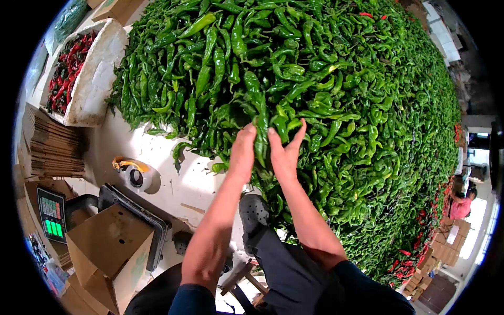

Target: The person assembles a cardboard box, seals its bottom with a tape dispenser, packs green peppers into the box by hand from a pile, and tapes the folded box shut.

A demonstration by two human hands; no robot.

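Observation:
A huge heap of green peppers (362,105) fills the middle and right of the view. Both hands are at its near edge, a small gap between them. My left hand (243,153) presses against long green peppers (259,137), its fingers mostly hidden behind them. On the other side of those peppers is my right hand (285,153), thumb up and forefinger stretched apart from it, beside another green pepper; its other fingers are hidden among the peppers. Whether either hand grips a pepper cannot be made out.
At left stand a white foam box (100,79) of red peppers, stacked cardboard (55,147), a tape roll (137,177), a scale display (51,210) and an open carton (110,236). My shoe (254,215) touches the heap's edge. A person (460,206) is far right.

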